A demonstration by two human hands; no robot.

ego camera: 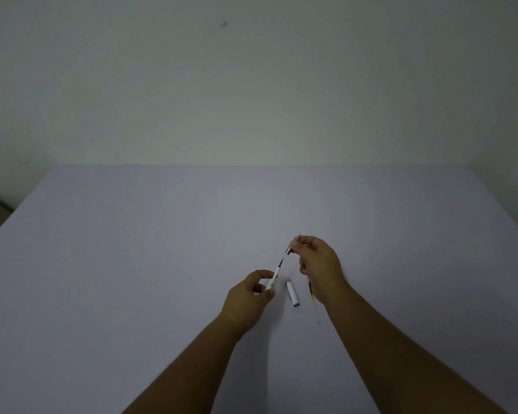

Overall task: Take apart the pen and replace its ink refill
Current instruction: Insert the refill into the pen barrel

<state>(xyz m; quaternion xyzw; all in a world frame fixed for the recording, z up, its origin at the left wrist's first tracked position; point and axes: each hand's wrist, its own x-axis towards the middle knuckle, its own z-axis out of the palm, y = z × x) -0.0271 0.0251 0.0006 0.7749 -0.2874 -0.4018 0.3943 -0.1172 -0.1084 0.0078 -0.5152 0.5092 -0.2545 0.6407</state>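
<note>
Both hands are over the table (132, 264), near its front middle. The left hand (247, 294) holds the barrel (272, 282), with the refill (280, 263) sticking out of it up and to the right. Just beyond that end, the right hand (320, 264) holds the tip (292, 245). Between the hands the cap (292, 292) lies on the table. A second refill (313, 300) lies right of the cap, partly under the right hand.

we see the desk (132, 264) bare to the left, right and far side of the hands. between our left hand (245, 297) and right hand (320, 264) lies a pen cap (292, 291); a spare refill (314, 300) lies just beside the right wrist, narrowing that gap.
</note>
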